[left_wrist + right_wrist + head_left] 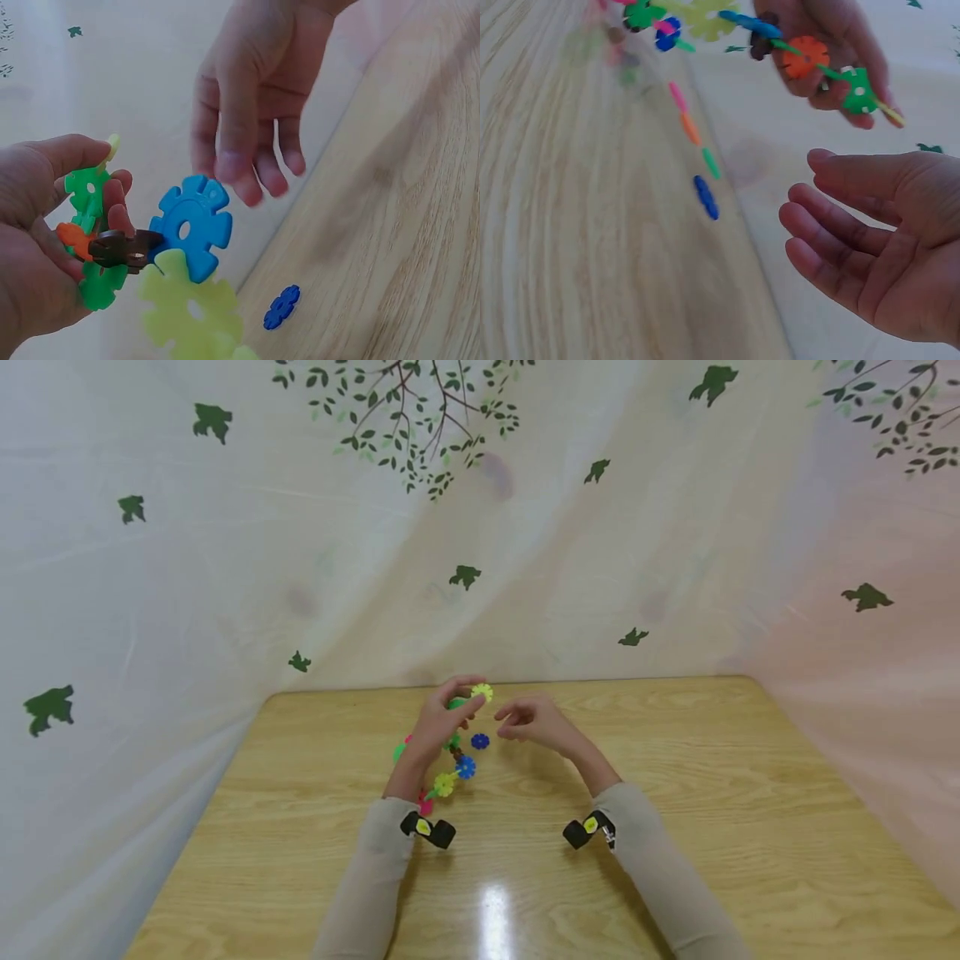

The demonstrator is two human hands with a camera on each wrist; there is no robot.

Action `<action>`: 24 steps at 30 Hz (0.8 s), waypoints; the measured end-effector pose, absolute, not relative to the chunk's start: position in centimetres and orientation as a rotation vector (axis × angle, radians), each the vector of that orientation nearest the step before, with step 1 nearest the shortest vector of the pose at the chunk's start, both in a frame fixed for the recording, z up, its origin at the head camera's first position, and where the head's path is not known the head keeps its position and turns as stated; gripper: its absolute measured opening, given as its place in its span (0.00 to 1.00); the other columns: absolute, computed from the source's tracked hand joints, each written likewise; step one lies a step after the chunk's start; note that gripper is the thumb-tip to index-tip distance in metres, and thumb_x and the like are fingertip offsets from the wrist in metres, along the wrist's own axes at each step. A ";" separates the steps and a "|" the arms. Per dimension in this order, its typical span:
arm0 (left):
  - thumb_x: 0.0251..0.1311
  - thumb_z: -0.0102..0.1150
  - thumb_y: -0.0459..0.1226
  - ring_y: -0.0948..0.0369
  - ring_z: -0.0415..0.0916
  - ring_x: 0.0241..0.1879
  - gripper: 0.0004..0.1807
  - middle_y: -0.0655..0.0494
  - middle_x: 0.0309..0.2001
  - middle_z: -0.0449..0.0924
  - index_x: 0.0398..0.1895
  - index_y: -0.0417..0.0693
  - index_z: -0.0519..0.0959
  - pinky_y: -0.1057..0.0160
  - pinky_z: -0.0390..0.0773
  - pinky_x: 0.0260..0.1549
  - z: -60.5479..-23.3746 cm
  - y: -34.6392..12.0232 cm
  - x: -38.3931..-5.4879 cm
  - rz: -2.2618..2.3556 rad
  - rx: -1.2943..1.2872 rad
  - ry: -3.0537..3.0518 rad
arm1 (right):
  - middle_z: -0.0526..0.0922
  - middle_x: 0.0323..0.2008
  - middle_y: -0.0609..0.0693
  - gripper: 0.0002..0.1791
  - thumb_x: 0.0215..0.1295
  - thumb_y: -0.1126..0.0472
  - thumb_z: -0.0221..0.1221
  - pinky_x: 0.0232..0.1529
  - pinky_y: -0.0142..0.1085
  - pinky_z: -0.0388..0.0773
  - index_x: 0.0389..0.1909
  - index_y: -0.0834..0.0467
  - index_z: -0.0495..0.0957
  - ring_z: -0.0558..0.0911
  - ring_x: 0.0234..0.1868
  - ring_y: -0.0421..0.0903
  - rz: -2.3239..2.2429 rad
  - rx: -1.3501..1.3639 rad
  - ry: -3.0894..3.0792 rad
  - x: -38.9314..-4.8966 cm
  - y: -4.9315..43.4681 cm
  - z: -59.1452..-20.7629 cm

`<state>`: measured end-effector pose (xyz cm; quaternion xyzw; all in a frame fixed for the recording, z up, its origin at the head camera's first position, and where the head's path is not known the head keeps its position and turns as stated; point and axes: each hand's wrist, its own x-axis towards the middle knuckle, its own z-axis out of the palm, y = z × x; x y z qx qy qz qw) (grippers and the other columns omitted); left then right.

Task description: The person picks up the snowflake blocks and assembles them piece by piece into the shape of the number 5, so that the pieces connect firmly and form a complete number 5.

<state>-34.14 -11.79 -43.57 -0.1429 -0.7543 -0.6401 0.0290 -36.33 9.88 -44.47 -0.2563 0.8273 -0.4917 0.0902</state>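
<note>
My left hand pinches the end of a chain of notched plastic flower discs. A yellow disc sits at that end, joined to a green disc. An orange disc, a brown disc, a light blue disc and a larger-looking pale yellow disc follow. Farther along, the chain hangs towards the table, partly hidden by the left hand and wrist. My right hand is just right of the yellow disc, apart from it, fingers loosely bent and holding nothing.
A loose dark blue disc lies on the wooden table below the hands. Beside it in the right wrist view are a green disc, an orange disc and a pink disc. A leaf-printed cloth hangs behind.
</note>
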 end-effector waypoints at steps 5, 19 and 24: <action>0.71 0.61 0.42 0.39 0.78 0.48 0.20 0.43 0.50 0.81 0.63 0.50 0.76 0.49 0.82 0.40 -43.5 -12.0 -34.1 -2.015 -0.391 -2.286 | 0.89 0.37 0.57 0.15 0.65 0.65 0.67 0.39 0.33 0.82 0.51 0.67 0.82 0.85 0.37 0.42 -1.271 -0.837 2.444 -37.3 9.1 -45.6; 0.71 0.60 0.37 0.48 0.85 0.43 0.18 0.38 0.51 0.79 0.62 0.45 0.77 0.49 0.86 0.44 -43.0 -13.0 -34.0 -2.124 -0.348 -2.230 | 0.81 0.29 0.50 0.21 0.63 0.66 0.68 0.32 0.27 0.72 0.58 0.63 0.80 0.75 0.30 0.37 -0.953 -0.963 2.462 -39.2 7.2 -46.8; 0.71 0.59 0.34 0.46 0.82 0.46 0.19 0.44 0.48 0.79 0.63 0.43 0.76 0.53 0.86 0.45 -42.9 -13.0 -34.1 -2.177 -0.326 -2.195 | 0.79 0.29 0.49 0.17 0.65 0.65 0.68 0.33 0.28 0.69 0.54 0.61 0.82 0.73 0.30 0.37 -0.860 -1.030 2.506 -39.4 7.1 -47.2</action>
